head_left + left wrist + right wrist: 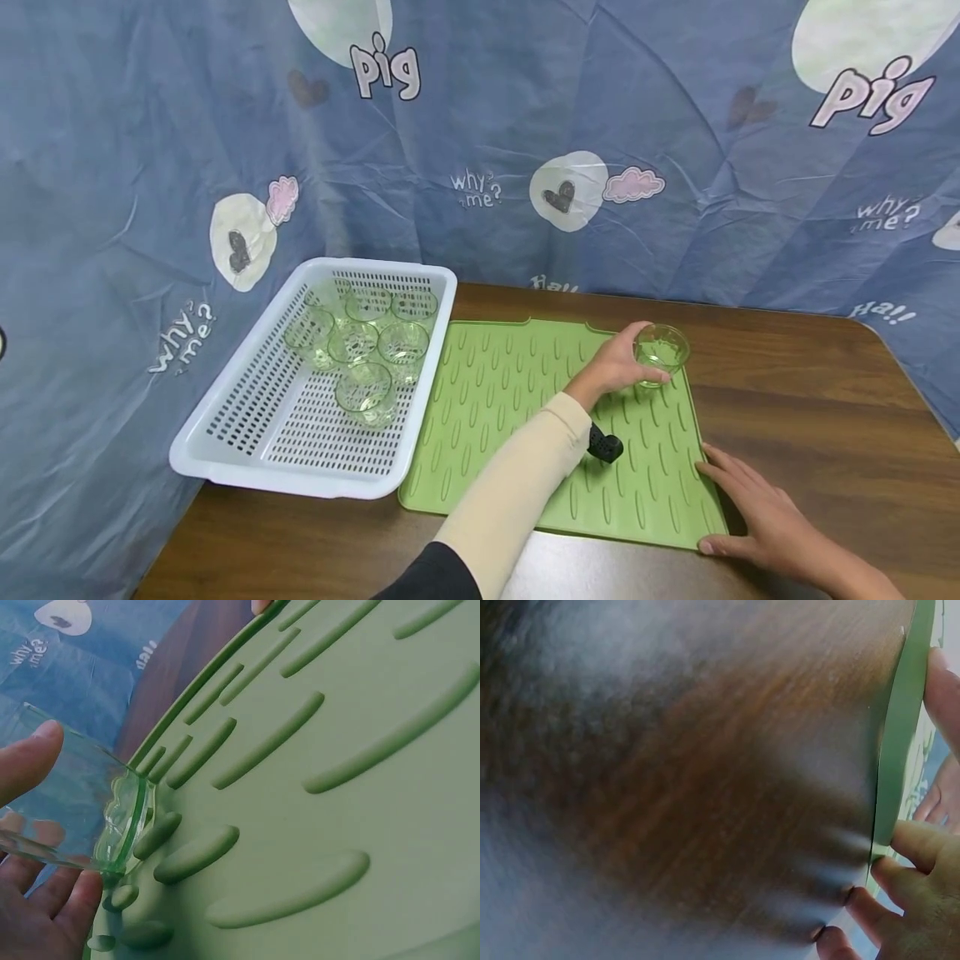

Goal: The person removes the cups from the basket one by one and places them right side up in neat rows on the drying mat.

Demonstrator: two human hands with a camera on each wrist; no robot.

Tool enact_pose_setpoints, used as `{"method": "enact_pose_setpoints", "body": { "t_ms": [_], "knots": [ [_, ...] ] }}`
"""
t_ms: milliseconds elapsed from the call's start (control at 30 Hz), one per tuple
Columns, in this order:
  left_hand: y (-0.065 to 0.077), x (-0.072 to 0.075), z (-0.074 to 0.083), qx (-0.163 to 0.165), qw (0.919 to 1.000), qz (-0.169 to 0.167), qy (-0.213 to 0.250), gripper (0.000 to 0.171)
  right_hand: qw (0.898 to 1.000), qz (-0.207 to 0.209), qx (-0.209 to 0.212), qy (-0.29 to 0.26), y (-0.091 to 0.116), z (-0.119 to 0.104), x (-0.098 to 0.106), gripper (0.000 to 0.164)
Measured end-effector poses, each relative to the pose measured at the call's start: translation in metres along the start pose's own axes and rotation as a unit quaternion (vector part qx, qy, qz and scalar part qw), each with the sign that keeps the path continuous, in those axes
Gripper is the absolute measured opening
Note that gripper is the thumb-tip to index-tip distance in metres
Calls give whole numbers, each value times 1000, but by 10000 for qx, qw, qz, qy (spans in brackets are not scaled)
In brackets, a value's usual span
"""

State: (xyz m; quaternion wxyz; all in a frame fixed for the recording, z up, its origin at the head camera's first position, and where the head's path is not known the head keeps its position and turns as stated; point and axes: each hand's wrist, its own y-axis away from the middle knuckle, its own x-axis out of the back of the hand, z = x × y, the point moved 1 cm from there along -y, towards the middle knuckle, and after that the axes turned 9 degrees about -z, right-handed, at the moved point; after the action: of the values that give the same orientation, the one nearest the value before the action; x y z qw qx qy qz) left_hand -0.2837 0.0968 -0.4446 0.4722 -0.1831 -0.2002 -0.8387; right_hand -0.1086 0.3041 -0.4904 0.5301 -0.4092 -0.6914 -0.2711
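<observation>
My left hand (617, 362) holds a clear green-tinted drinking glass (663, 354) at the far right corner of the green ridged mat (495, 400). The thumb and fingers lie on either side of it in the left wrist view, and the glass (82, 802) has its base right at the mat's ridges (199, 855). Near the mat's front right corner, my right hand (768, 517) touches the edge with spread fingers. The right wrist view shows its fingers (922, 847) along the mat's green edge (900, 742).
Left of the mat, a white plastic basket (217, 433) with a slotted bottom holds several similar green-tinted glasses (363, 392). Both stand on a dark wood table (795, 383). A blue printed cloth (465, 108) hangs behind. A small black object (604, 446) shows beside my left sleeve.
</observation>
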Motion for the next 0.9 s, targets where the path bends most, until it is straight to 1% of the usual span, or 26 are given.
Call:
{"method": "enact_pose_setpoints", "body": {
  "t_ms": [133, 333, 500, 600, 667, 767, 833, 900],
  "knots": [
    [0, -1, 0, -7, 10000, 24, -5, 92, 9998, -139, -110, -49, -1, -1, 2, 91],
    [0, 0, -3, -52, 9998, 135, 105, 91, 9997, -202, -104, -102, -4, -3, 4, 92],
    [-1, -2, -3, -21, 9995, 122, 277, 91, 9999, -82, 3, -115, -2, -3, 2, 92],
    [-1, -3, -4, -63, 9992, 75, 395, 91, 9999, -28, 24, -123, -1, -3, 0, 92],
    [1, -2, -5, -58, 9994, 21, 355, 93, 9998, -85, -3, -162, -1, -4, 1, 92],
    [3, 1, -6, -56, 9998, -12, 179, 99, 9992, -287, -104, -247, -3, -5, 3, 92],
    [4, 3, -5, -100, 9999, -3, 47, 103, 9989, -350, -149, -280, -3, -5, 4, 93],
    [6, 8, -3, -212, 9998, 32, -61, 105, 9986, -404, -206, -266, -3, -4, 5, 93]
  ]
}}
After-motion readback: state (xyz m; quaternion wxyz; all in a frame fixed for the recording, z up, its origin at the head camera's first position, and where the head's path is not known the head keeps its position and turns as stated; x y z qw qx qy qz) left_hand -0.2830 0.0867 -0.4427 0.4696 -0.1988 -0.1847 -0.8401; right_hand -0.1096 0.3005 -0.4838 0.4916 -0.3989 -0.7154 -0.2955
